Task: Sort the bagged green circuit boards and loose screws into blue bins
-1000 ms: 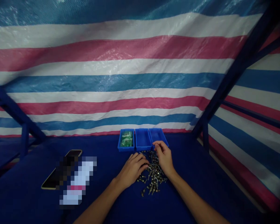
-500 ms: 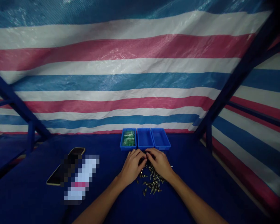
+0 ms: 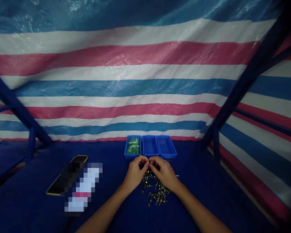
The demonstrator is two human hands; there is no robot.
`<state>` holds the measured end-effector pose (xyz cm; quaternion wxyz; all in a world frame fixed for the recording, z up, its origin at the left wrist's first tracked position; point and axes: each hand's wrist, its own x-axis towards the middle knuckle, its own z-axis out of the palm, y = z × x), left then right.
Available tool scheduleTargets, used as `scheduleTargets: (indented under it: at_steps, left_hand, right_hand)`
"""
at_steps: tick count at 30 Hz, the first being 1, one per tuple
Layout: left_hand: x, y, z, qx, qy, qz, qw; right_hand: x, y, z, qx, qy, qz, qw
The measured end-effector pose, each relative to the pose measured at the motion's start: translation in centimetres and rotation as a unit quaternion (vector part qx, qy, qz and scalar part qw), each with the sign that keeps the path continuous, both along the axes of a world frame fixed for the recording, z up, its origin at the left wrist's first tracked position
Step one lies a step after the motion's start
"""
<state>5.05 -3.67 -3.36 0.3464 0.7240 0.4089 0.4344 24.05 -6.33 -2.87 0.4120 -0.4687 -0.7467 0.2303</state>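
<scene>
Blue cloth: dark blue cloth (image 3: 210,191) covers the work surface, running under everything on it.

Left hand: left hand (image 3: 135,173) is bare, angled in toward the centre, fingers curled down over the back end of the pile.

Right hand: right hand (image 3: 165,173) mirrors the left, also bare, fingers curled and angled inward.

Hand state: neither hand is spread. The two are drawn close together, with the fingertips (image 3: 148,160) of both meeting above the pile. Fingers hide whatever lies between them, so a pinch cannot be told.

Fasteners: loose heap of small metal fasteners (image 3: 155,191) with brass-coloured heads lies directly under and just in front of both hands, scattered at all angles. Its far end is hidden beneath the fingers.

Trays: three blue plastic trays stand side by side just beyond the hands, nearly touching the knuckles. Left tray (image 3: 132,146) holds green-and-white items, too small to identify. Middle tray (image 3: 150,145) and right tray (image 3: 166,146) show bare blue bottoms.

Left of hands: smartphone (image 3: 55,186) lies at a slant, well apart from the pile. A pixelated object (image 3: 83,187) sits partly over it, its form hidden by blur.

Backdrop: striped tarp (image 3: 121,55) in blue, white and pink hangs behind the surface, with dark blue metal frame (image 3: 247,87) braces angled on either side.
</scene>
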Motion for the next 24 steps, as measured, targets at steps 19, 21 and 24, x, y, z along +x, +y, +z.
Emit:
scheduleTargets:
  at_steps: [19,21,24]
  left_hand:
    - [-0.05,0.39,-0.22,-0.048,-0.056,-0.03,0.997]
    - [-0.04,0.45,-0.33,-0.051,-0.059,-0.026,0.997]
    - [0.02,0.53,-0.43,-0.05,-0.062,-0.021,0.997]
  right_hand:
    - [-0.25,-0.35,0.27,-0.003,-0.012,-0.016,1.0]
    - [-0.29,-0.32,0.26,-0.004,-0.012,-0.018,1.0]
    - [-0.31,-0.31,0.16,0.003,-0.013,-0.023,1.0]
